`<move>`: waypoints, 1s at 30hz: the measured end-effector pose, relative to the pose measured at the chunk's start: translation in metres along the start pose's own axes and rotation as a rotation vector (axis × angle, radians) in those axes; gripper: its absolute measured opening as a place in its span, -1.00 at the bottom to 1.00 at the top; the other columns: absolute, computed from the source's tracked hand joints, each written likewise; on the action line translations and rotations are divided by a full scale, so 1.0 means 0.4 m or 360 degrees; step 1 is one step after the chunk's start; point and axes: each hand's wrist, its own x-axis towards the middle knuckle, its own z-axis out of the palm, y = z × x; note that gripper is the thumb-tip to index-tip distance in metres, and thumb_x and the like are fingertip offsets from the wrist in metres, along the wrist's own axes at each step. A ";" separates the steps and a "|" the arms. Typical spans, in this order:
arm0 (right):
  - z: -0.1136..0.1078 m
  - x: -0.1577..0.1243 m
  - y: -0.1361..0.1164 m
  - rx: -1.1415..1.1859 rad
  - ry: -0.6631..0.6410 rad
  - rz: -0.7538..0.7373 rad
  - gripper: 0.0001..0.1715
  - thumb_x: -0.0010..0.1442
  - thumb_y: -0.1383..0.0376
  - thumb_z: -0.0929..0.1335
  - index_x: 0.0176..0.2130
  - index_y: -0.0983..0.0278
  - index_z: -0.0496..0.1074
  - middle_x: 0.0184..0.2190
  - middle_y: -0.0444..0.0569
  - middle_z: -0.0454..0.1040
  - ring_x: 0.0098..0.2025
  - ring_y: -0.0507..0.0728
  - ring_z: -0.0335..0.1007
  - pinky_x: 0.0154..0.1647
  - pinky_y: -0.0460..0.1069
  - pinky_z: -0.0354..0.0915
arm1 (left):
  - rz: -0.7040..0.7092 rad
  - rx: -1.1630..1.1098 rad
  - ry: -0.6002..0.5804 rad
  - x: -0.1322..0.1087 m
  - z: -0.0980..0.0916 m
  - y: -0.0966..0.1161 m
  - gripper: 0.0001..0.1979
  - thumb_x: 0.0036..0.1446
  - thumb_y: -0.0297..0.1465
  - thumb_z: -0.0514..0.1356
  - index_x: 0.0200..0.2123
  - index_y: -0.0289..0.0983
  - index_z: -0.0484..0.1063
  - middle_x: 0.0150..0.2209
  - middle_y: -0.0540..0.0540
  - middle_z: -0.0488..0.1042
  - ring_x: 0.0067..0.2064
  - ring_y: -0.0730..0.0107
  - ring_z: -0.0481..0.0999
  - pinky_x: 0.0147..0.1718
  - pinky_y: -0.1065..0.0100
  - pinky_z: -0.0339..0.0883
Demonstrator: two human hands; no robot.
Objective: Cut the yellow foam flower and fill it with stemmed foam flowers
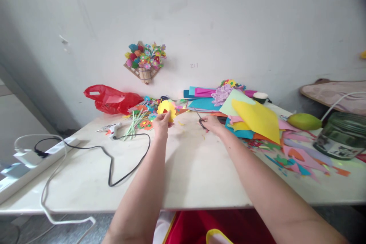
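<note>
A yellow scalloped paper flower [168, 107] is pinched in my left hand [161, 124], above the middle of the table. A small red-orange patch shows near its centre, partly behind my fingers. My right hand [213, 123] grips a pair of scissors [200, 117] by the dark handles, blades pointing up and away to the left. The two hands are apart, and the scissors do not touch the flower. Small yellow scraps [180, 123] lie on the table between them. Behind my left hand are small coloured flowers [145, 123] and pale green stems [135, 122].
Left are a glue gun [114, 130] with a black cord, a red plastic bag [113, 100] and a power strip [61, 146]. Coloured sheets [257, 116], scraps [300, 156], a green mango-like fruit [304, 121] and a glass jar [341, 137] lie right. A flower basket [145, 63] hangs on the wall.
</note>
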 end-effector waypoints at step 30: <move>0.069 -0.069 -0.076 0.0754 -0.0541 -0.0404 -0.56 0.08 -0.04 0.34 -0.27 0.27 0.36 -0.53 -0.14 0.40 -0.59 -0.03 0.31 -0.65 -0.15 0.13 | 0.0062 0.0062 -0.0061 -0.004 0.022 -0.035 -0.62 -0.31 -0.15 0.38 -0.52 -0.35 0.50 -0.62 -0.03 0.44 -0.58 0.45 0.43 -0.50 0.40 0.37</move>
